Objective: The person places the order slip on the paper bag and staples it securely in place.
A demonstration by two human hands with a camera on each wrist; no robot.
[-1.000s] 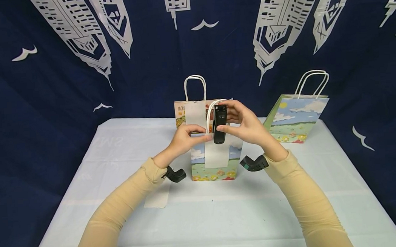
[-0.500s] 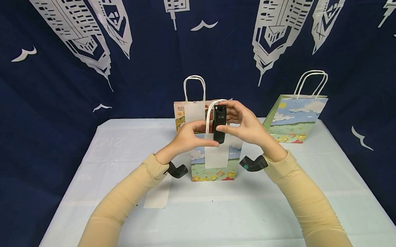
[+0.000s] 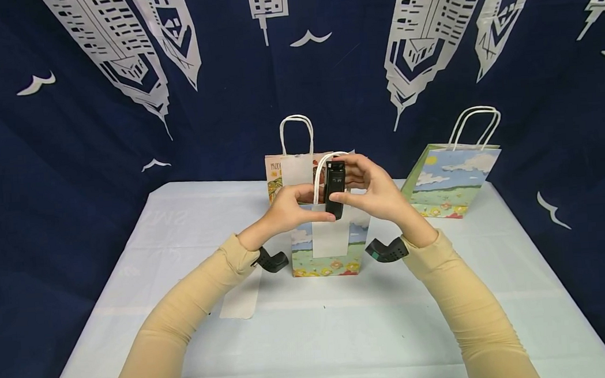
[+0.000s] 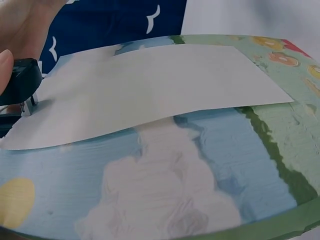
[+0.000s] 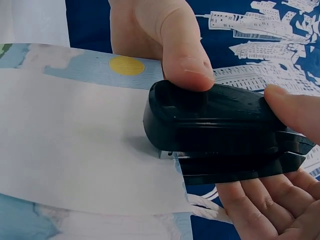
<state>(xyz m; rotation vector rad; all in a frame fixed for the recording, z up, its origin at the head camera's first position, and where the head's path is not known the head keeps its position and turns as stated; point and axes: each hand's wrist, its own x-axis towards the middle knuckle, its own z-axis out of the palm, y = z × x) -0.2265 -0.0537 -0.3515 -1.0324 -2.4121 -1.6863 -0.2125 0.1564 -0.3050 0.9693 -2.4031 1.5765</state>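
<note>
Right hand (image 3: 372,189) and left hand (image 3: 287,211) in pinches on 1 stapler (image 3: 336,188), left fingers (image 3: 302,191) partly hidden by bag (image 3: 302,252).

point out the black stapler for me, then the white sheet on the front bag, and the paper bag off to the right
Black stapler (image 5: 220,120): right wrist view, side of its upper arm.
White sheet (image 4: 150,90): left wrist view, middle of its face.
Paper bag (image 3: 450,180): head view, its printed front panel.
</note>
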